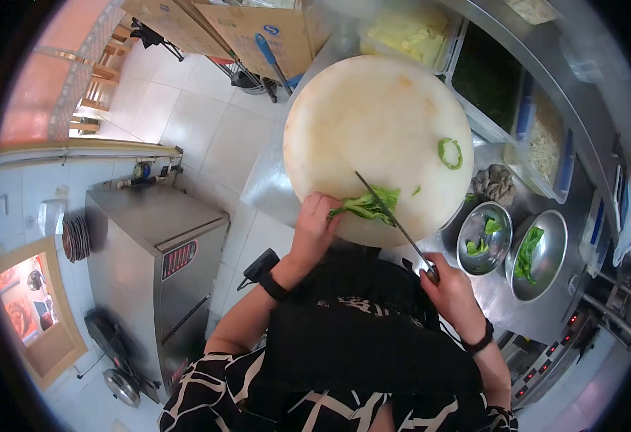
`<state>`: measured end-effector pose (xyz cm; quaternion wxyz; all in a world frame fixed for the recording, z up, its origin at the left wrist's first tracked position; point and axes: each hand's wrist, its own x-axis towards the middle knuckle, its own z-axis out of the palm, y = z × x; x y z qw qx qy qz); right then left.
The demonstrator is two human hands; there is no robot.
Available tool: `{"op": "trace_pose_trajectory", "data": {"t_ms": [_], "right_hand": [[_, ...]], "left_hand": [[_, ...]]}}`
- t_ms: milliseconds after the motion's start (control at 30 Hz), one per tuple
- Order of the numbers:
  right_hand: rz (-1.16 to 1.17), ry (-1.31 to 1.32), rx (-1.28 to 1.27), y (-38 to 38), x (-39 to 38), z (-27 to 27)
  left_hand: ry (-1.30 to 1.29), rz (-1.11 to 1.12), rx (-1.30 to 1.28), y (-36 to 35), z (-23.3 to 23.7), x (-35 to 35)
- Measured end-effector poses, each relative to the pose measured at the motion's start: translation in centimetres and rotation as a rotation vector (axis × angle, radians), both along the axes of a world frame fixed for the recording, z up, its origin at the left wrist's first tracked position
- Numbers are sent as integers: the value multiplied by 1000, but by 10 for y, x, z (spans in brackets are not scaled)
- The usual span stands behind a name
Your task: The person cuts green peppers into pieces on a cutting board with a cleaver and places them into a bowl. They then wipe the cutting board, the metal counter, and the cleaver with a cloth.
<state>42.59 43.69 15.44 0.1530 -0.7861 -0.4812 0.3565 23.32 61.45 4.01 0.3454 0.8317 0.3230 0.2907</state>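
1. The left hand has its grip closed on the leafy greens, on the round board. If the leaves slip, its fingers could get cut.
2. The knife crosses the greens. It could slide on bumpy leaves.
3. The right hand has its grip wrapped tight around the handle, near the small bowl. A bump could tip it.
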Motion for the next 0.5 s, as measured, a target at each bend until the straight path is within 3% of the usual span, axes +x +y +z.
{"op": "trace_pose_trajectory", "data": {"t_ms": [167,267,500], "right_hand": [[-30,17,83,6,1,-29],[-324,166,6,1,-1,-20],[-218,174,8,-2,-25,7]], "left_hand": [[12,76,-9,-11,6,3],[3,121,-39,-23,5,8],[57,107,-73,-27,4,12]]}}
